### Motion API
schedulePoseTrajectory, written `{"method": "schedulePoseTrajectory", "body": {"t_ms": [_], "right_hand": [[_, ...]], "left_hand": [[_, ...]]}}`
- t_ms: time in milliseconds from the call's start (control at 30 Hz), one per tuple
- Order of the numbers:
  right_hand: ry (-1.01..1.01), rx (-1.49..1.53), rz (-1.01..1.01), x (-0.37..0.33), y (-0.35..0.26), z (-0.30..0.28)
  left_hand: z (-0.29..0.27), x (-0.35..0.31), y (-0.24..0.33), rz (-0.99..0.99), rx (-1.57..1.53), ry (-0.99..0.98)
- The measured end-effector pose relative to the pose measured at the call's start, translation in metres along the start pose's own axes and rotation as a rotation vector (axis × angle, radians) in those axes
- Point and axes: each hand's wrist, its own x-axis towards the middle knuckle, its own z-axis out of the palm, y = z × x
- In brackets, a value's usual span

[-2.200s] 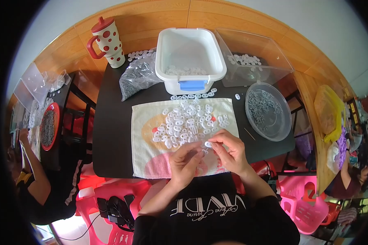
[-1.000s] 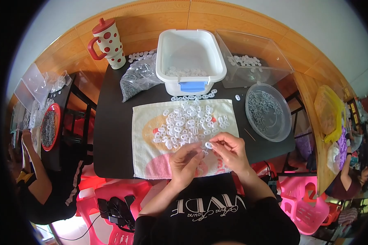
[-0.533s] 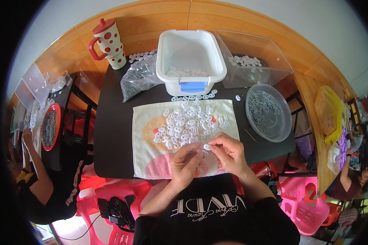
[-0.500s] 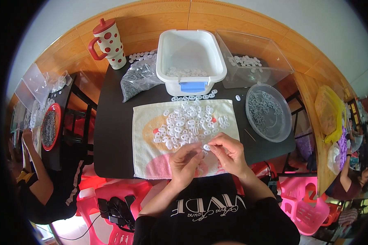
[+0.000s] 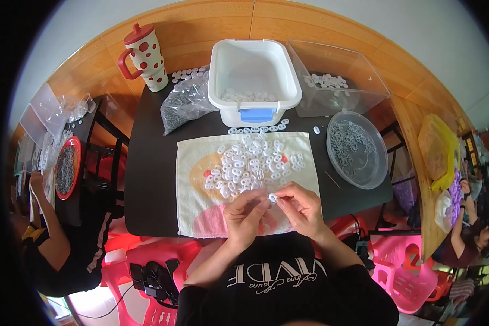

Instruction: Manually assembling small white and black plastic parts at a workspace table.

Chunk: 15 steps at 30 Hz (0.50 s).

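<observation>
A small white oval plastic piece with two holes (image 5: 272, 198) is pinched between thumb and fingers of my right hand (image 5: 303, 211). My left hand (image 5: 244, 215) is closed beside it, its fingertips close to the piece's left side. What the left fingers hold, if anything, is too small to make out. Just beyond both hands lies a loose heap of similar white two-hole pieces (image 5: 239, 171) on a cream and pink towel (image 5: 193, 157). A row of the same pieces (image 5: 255, 130) runs along the towel's far edge.
Behind the towel stands a white tub (image 5: 217, 81) with pieces inside. A bag of grey screws (image 5: 185, 106) and a spotted tumbler (image 5: 149, 60) stand left. A round clear tub of screws (image 5: 358, 179), a thin stick (image 5: 332, 180) and a clear box (image 5: 337, 54) are right. People work at both sides.
My right hand has moved slightly left with the white piece, bringing it closer to my left fingertips. The left hand stays nearly in place.
</observation>
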Motion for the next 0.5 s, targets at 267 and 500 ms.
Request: {"method": "schedulePoseTrajectory", "body": {"t_ms": [267,500], "right_hand": [[-0.008,0.103,0.062,-0.0065,0.0044,-0.0008],[0.027,-0.006,-0.018,-0.01,0.0084,0.0028]], "left_hand": [[-0.0034,0.0026,-0.0097,0.105,0.12,-0.047],[-0.0003,0.0057,-0.0024,0.08,0.109,-0.083]]}}
